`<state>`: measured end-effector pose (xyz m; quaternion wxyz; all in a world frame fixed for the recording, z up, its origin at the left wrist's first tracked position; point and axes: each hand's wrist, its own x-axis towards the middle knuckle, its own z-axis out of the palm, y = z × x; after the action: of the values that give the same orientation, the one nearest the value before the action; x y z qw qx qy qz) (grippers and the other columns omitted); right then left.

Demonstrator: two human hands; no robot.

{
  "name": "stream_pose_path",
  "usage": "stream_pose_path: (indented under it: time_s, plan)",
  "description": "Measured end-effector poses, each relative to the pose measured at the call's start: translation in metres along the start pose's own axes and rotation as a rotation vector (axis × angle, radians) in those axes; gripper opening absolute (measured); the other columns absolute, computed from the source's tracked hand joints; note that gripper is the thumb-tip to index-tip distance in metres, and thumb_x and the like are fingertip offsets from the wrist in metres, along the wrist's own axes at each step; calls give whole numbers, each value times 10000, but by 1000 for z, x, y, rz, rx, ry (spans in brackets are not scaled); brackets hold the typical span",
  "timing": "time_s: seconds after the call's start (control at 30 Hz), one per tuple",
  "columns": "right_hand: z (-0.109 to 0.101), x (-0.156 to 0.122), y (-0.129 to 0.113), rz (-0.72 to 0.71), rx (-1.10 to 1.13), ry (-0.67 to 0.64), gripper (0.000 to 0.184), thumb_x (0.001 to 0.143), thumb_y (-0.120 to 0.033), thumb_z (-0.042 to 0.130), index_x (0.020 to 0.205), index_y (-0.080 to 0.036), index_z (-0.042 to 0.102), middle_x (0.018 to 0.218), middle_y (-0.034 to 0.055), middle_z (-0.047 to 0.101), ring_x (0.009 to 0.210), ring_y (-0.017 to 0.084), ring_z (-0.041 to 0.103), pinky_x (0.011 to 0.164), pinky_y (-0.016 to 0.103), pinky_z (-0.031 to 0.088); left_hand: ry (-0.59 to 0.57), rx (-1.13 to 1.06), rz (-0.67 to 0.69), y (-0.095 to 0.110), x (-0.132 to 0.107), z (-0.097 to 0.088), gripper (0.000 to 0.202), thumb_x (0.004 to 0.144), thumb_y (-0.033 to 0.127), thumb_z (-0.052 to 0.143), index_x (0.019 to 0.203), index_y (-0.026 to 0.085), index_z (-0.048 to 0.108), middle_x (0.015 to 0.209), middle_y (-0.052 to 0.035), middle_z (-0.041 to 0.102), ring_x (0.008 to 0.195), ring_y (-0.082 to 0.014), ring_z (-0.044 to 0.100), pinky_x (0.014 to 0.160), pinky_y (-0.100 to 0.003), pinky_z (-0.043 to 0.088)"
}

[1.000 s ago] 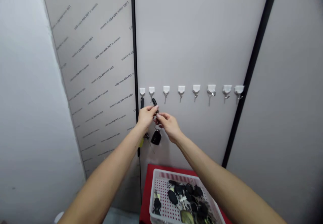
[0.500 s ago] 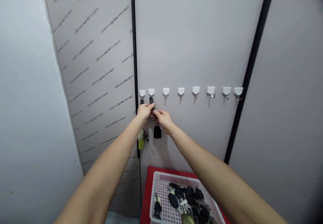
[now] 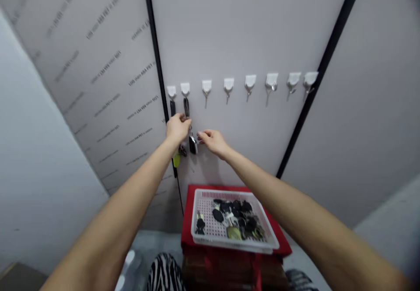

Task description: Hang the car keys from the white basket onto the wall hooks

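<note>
A black looped strap (image 3: 187, 107) hangs from the second white hook (image 3: 185, 89), with a black car key fob (image 3: 193, 145) with a silver edge below it. My left hand (image 3: 177, 129) is closed on the strap's lower part, above the fob. My right hand (image 3: 212, 142) is just right of the fob, apart from it, fingers loosely curved and holding nothing. On the first hook (image 3: 171, 91) hangs another dark strap (image 3: 173, 107). Below it, partly hidden behind my left hand, show keys (image 3: 182, 151) and a yellow-green tag (image 3: 176, 160).
Several more white hooks (image 3: 229, 84) run rightward along the grey panel. Beneath, a white perforated basket (image 3: 205, 243) holds a pile of keys and fobs (image 3: 236, 214). It stands on a red surface (image 3: 187, 234). Black strips (image 3: 154, 37) border the panel.
My right hand has let go and drawn off to the right of the fob. The fob has turned edge-on. The view has tipped down, showing more of the basket and my knees.
</note>
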<state>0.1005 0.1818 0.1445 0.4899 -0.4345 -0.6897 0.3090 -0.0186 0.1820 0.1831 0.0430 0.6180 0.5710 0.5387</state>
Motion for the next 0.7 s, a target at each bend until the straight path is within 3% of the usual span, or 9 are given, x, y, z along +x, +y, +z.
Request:
stream_pose_path:
  time_s: [0.07,0.13,0.3,0.37,0.5,0.63,0.7]
  plan:
    - [-16,-23,26,13,-69,-50,207,639,-302,414,640,-124,519,597,9,545,517,74,470,516,196,347,52,-9,86,-8,-29,3,356,593,232,470,936,139,472,878,-54,524,690,-105,488,665,-234,367]
    - [-31,-53,54,77,-131,-93,209,639,-296,412,665,-122,526,621,20,556,545,88,482,538,210,357,-32,-33,117,-20,-64,12,344,611,209,448,949,148,459,913,-49,507,694,-96,482,682,-235,366]
    - [-49,-126,120,231,-347,-175,209,648,-259,407,748,-129,537,724,50,580,647,125,506,620,246,367,-578,-16,-62,-63,-151,59,254,613,183,438,850,129,515,825,-53,549,676,-112,485,651,-233,378]
    - [-50,-146,134,216,-504,-215,196,646,-227,412,766,-145,544,757,53,577,698,140,500,648,255,357,-685,58,-54,-76,-176,77,249,610,179,439,842,146,521,833,-51,547,712,-127,484,670,-245,370]
    - [-48,-165,138,87,-748,-280,203,651,-215,424,804,-173,551,827,55,560,830,165,442,720,268,313,-796,159,35,-84,-203,92,258,624,178,421,865,186,513,901,-38,518,821,-143,457,730,-252,340]
    - [-48,-166,135,42,-744,-331,213,652,-243,428,816,-188,551,812,37,558,818,154,427,717,266,302,-861,177,78,-83,-208,90,279,612,190,440,884,194,504,939,-34,485,879,-145,427,772,-244,318]
    - [-48,-167,134,14,-727,-435,228,599,-285,490,802,-210,562,816,24,550,812,159,421,709,269,299,-871,170,83,-83,-208,89,285,601,192,454,881,192,504,940,-34,478,883,-147,423,776,-244,316]
